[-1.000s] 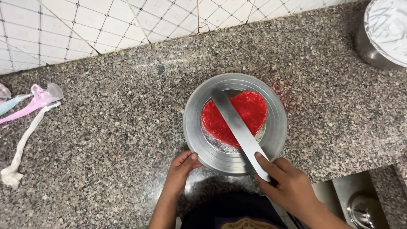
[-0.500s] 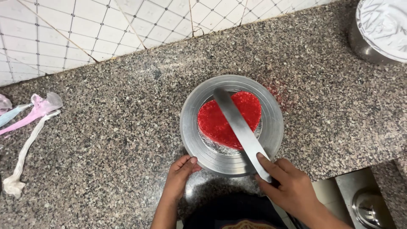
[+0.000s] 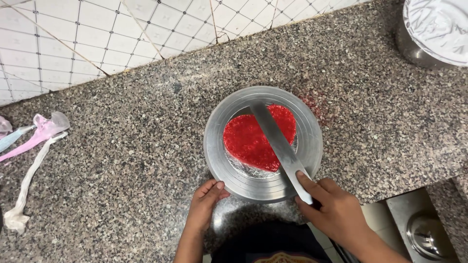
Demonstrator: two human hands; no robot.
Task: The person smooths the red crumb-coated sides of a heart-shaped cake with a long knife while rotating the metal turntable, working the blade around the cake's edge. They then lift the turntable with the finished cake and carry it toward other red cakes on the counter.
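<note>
Seen from above, from the camera on the person's head, a speckled grey granite counter [image 3: 122, 160] runs up to a wall of white tiles [image 3: 73, 39]. The right hand [image 3: 336, 212] is closed around the handle of a long flat metal spatula [image 3: 279, 146], index finger stretched along the blade, which reaches up and away from the hand and lies across a heart-shaped red cake [image 3: 256, 139]. The cake sits on a silver board in the middle of a round metal turntable [image 3: 217, 146], just ahead of both hands. The left hand [image 3: 204, 204] rests at the turntable's near edge, fingers curled loosely with the tips touching the rim; it grips nothing that can be made out. A dusting of red crumbs [image 3: 314, 108] lies on the counter just past the turntable, ahead of the right hand. Far to the left of the left hand, used piping bags [image 3: 34, 141], pink and whitish, trail across the counter. Well beyond the right hand, at the upper right corner, stands a metal bowl [image 3: 434, 31] coated inside with white cream. Below and to the right of the right hand, under the counter's edge, a steel vessel [image 3: 429, 234] shows.
</note>
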